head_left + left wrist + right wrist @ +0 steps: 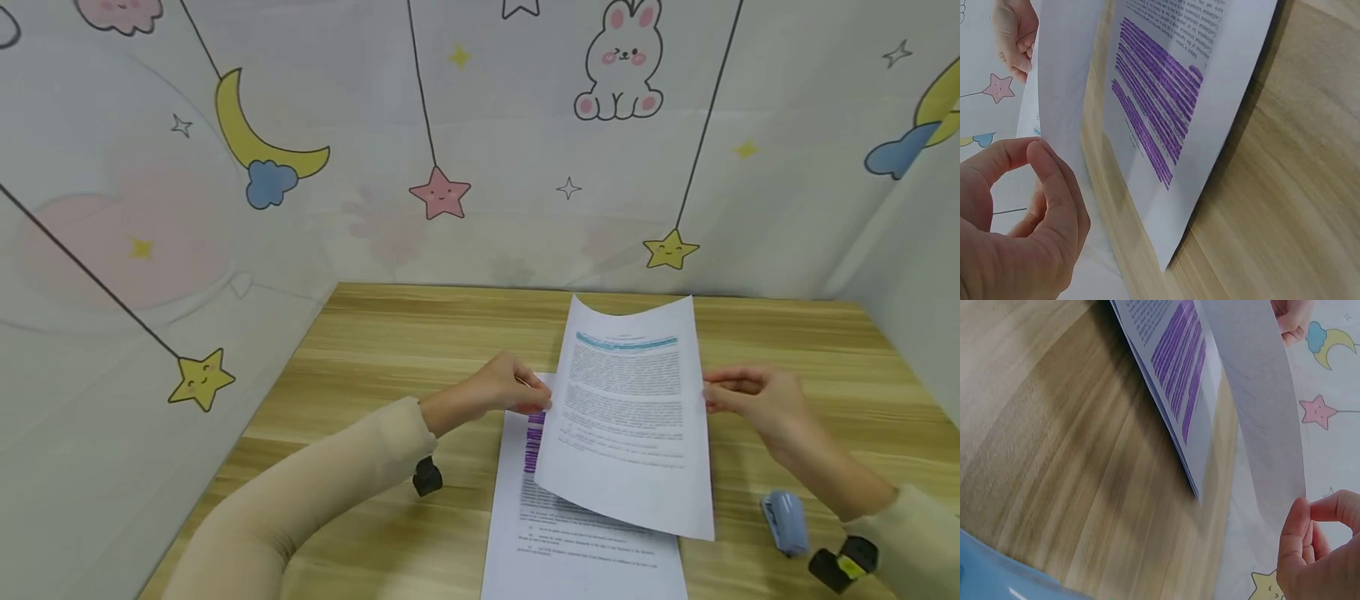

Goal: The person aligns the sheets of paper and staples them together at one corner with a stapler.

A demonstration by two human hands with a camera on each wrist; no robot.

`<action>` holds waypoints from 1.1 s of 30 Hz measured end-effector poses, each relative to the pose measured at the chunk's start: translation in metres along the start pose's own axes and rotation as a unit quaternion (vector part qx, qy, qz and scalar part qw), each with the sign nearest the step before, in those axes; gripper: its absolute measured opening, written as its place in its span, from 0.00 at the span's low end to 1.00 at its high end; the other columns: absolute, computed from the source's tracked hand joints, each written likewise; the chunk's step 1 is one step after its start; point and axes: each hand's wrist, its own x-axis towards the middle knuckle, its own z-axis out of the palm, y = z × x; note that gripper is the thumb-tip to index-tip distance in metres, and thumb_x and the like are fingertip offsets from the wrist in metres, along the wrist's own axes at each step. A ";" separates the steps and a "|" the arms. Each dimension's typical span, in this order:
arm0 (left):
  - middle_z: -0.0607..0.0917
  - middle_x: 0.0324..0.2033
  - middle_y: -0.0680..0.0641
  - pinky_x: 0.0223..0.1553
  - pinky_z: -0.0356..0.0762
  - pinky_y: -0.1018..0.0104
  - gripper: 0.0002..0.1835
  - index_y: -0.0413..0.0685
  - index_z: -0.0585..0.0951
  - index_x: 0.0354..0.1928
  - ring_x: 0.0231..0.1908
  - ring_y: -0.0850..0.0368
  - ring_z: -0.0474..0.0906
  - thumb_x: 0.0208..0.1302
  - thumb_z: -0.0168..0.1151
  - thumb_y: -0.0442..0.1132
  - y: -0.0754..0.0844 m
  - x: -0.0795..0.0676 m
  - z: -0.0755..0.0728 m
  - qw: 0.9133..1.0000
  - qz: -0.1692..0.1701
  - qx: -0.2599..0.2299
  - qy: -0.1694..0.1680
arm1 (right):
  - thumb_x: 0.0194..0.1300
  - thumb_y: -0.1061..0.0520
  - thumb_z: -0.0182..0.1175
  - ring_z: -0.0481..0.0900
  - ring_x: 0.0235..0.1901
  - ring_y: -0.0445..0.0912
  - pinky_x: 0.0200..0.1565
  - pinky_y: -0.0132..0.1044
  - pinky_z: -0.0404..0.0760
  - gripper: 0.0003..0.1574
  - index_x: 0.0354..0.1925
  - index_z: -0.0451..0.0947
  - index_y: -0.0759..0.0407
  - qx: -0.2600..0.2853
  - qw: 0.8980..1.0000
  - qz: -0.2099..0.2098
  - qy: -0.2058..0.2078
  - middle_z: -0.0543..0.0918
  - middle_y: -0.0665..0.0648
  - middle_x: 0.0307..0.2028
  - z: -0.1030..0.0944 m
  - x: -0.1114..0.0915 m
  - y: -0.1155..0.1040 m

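Observation:
Between them, both hands hold up a printed sheet of paper (626, 417) with a blue highlighted line near its top. The left hand (519, 385) pinches its left edge between thumb and fingers; the right hand (757, 408) pinches the right edge. The raised sheet bows slightly and leans over another printed page (585, 558) lying on the table. Thick purple highlighter strokes cover part of that lower page, plain in the left wrist view. In the right wrist view the lower paper (1172, 381) shows more than one layer at its edge.
A light blue stapler (786, 522) lies on the wooden table (390, 350), to the right of the papers and near the right wrist. Behind the table hangs a white cloth (510, 125) printed with stars, a moon and a rabbit.

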 end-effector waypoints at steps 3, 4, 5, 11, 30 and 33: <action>0.87 0.30 0.46 0.37 0.86 0.66 0.07 0.35 0.88 0.34 0.27 0.61 0.83 0.55 0.74 0.32 -0.005 -0.006 -0.003 1.000 -0.002 0.003 0.000 | 0.66 0.64 0.66 0.84 0.31 0.41 0.37 0.32 0.86 0.23 0.52 0.75 0.81 0.005 1.000 -0.004 -0.003 0.86 0.48 0.33 0.004 -0.003 -0.001; 0.87 0.30 0.46 0.37 0.86 0.67 0.06 0.35 0.88 0.34 0.27 0.61 0.83 0.56 0.74 0.32 -0.007 -0.008 -0.005 1.000 -0.003 0.003 0.000 | 0.66 0.64 0.66 0.84 0.31 0.41 0.37 0.32 0.86 0.23 0.53 0.75 0.81 0.006 1.000 -0.004 -0.004 0.86 0.48 0.33 0.006 -0.004 -0.002; 0.87 0.30 0.46 0.36 0.86 0.68 0.06 0.36 0.88 0.34 0.27 0.61 0.83 0.55 0.74 0.32 -0.010 -0.010 -0.006 1.000 -0.006 0.005 0.002 | 0.66 0.64 0.66 0.84 0.32 0.41 0.37 0.33 0.86 0.23 0.53 0.75 0.81 0.007 1.000 -0.005 -0.005 0.86 0.48 0.33 0.007 -0.005 -0.002; 0.87 0.26 0.48 0.35 0.85 0.69 0.06 0.37 0.87 0.32 0.25 0.62 0.81 0.54 0.74 0.32 -0.022 -0.023 -0.010 1.000 -0.013 0.009 0.003 | 0.67 0.64 0.65 0.84 0.33 0.41 0.38 0.35 0.87 0.22 0.53 0.75 0.79 0.016 1.000 0.004 -0.015 0.86 0.49 0.34 0.017 -0.009 -0.003; 0.86 0.26 0.50 0.34 0.85 0.69 0.05 0.35 0.87 0.31 0.23 0.64 0.80 0.53 0.74 0.29 -0.054 -0.050 -0.015 1.000 -0.009 0.008 -0.021 | 0.63 0.67 0.68 0.85 0.31 0.46 0.39 0.38 0.87 0.20 0.49 0.77 0.80 0.029 0.998 0.025 -0.042 0.85 0.56 0.34 0.042 -0.026 0.001; 0.87 0.27 0.49 0.35 0.86 0.66 0.05 0.33 0.87 0.31 0.24 0.63 0.81 0.53 0.74 0.27 -0.055 -0.054 -0.013 1.000 -0.008 0.001 -0.021 | 0.63 0.66 0.68 0.85 0.31 0.47 0.40 0.38 0.87 0.21 0.49 0.77 0.80 0.030 0.998 0.033 -0.047 0.85 0.57 0.35 0.045 -0.029 0.005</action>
